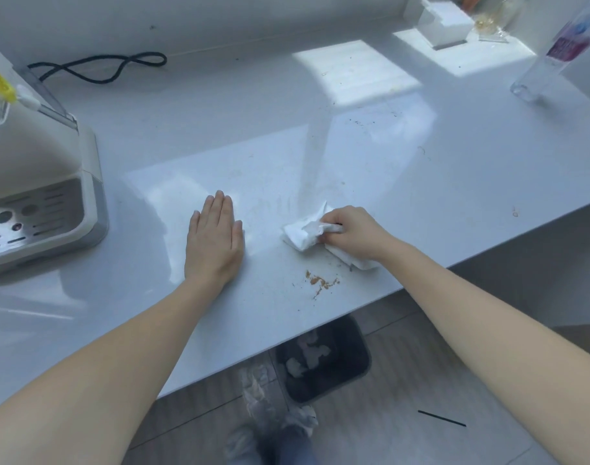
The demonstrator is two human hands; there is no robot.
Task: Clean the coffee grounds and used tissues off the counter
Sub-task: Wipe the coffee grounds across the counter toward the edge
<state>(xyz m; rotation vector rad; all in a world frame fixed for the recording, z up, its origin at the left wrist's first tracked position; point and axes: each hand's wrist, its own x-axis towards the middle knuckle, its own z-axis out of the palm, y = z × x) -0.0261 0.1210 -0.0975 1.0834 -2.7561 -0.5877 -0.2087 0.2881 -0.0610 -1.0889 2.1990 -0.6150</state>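
– White crumpled paper tissue (303, 234): where is it seen?
– It is gripped in the right hand (354, 231), whose fingers (337, 219) are curled round it, and it is pressed onto the glossy pale grey counter (421, 169) near the front edge. A further fold of tissue is trapped under the wrist.
– And the brown coffee grounds (320, 282)?
– A small smear is seen on the counter just in front of the tissue, close to the edge, between the two forearms.
– How is the left hand (214, 236) held?
– It is laid palm down on the counter, fingers straight and together, nothing grasped, apart from the tissue.
– What else is pictured?
– A cream coffee machine with a slotted metal drip tray (52, 209) is set at the left, and a looped black cable (99, 67) is seen behind it. A clear plastic bottle with a pink and blue label (555, 52) and a white box (446, 23) are placed at the far right. A dark bin (323, 360) holding crumpled tissues is stood on the wood-look floor (421, 380) below the counter's edge.
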